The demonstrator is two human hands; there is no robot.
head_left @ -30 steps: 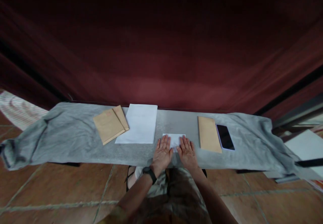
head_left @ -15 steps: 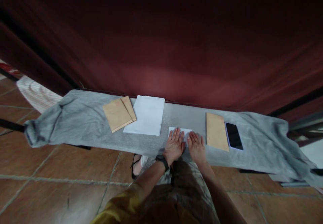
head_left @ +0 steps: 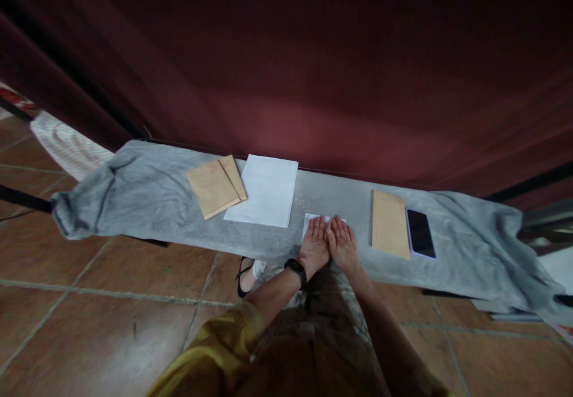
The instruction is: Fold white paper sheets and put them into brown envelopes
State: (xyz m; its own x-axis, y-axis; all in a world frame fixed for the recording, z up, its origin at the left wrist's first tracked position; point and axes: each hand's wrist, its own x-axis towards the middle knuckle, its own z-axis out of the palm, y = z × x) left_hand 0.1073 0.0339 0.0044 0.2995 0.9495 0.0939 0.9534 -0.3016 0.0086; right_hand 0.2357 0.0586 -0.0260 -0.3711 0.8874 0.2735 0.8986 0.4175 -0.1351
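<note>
A small, plain white piece of paper lies flat on the table, mostly covered by the left hand and the right hand, which are side by side over it. Its left edge shows just beside the left hand, and a thin strip of its far edge shows beyond the fingertips. Its nearer part is hidden.

It is dim, nearly black at the top of the red cloth, with a pale shine on the floor tiles at lower left, and things near the sides look blurry and stretched.
</note>
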